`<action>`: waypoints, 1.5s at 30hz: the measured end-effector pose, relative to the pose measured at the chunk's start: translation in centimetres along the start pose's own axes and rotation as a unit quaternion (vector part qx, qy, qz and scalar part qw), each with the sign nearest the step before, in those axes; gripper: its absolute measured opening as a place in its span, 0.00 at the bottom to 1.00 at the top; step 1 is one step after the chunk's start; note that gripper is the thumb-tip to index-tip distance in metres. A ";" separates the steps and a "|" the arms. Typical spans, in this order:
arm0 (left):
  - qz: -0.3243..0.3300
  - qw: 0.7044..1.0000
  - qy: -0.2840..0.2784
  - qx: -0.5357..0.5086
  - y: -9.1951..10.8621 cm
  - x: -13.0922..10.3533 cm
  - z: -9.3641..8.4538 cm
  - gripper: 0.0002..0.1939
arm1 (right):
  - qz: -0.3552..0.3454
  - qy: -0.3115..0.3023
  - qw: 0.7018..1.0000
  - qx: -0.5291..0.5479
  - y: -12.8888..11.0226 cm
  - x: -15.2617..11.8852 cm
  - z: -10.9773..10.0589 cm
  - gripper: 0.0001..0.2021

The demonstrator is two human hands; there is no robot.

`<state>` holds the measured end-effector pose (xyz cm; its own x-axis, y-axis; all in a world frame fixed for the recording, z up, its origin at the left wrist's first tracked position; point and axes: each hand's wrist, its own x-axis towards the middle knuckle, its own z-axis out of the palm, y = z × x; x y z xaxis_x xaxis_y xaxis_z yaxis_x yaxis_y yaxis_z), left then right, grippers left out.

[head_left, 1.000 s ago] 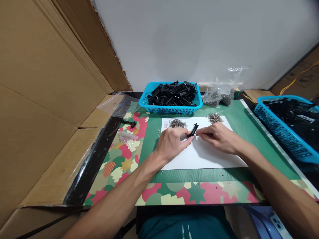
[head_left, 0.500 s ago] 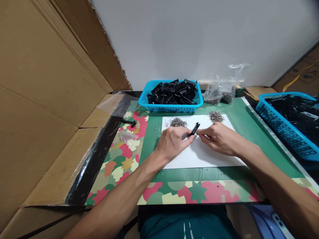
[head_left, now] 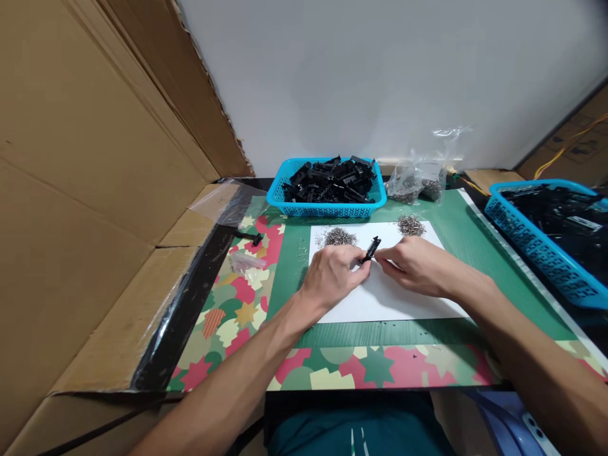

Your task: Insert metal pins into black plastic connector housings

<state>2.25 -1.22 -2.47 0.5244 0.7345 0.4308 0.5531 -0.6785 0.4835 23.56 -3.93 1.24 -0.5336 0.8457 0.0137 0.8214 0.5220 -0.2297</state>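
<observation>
My left hand [head_left: 332, 272] pinches a small black plastic part [head_left: 373, 248] between thumb and fingers, tilted up above a white sheet of paper [head_left: 380, 301]. Close against the part's right side is my right hand [head_left: 413, 266], its thumb and index finger pressed together; whatever they pinch is too small to make out. Beyond the left hand lies a heap of tiny metal pieces [head_left: 339, 236], perhaps pins or screws. A second small metal heap [head_left: 410, 225] sits behind the right hand.
A blue basket [head_left: 327, 209] of black parts stands at the back, beside clear bags [head_left: 418, 183] of metal pieces. Another blue basket [head_left: 536, 244] is on the right. One loose black part [head_left: 249, 237] and a small plastic bag [head_left: 247, 261] lie left. Cardboard [head_left: 95, 190] walls the left side.
The view has shifted slightly. Both hands keep nearly the same pose at the black part, the right fingertips still close to its side.
</observation>
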 end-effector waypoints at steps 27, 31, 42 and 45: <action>0.030 0.999 -0.009 0.032 0.1 -0.3 0.4 0.07 | 0.111 0.252 0.826 0.492 0.1 2.9 2.9 0.18; 0.028 0.999 -0.008 0.034 0.0 -0.3 0.5 0.08 | 0.114 0.248 0.832 0.483 0.0 3.0 2.9 0.18; 0.014 0.999 -0.013 0.045 0.0 -0.3 0.6 0.07 | 0.118 0.264 0.854 0.432 -0.4 2.8 2.9 0.19; 0.012 0.999 -0.012 0.048 0.0 -0.2 0.6 0.08 | 0.121 0.266 0.861 0.416 -0.4 2.8 3.0 0.19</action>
<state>2.55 -1.41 -3.03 0.5535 0.7180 0.4219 0.5987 -0.6952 0.3977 21.13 -2.06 -1.55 -0.0168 0.9652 0.2611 0.3494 0.2503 -0.9029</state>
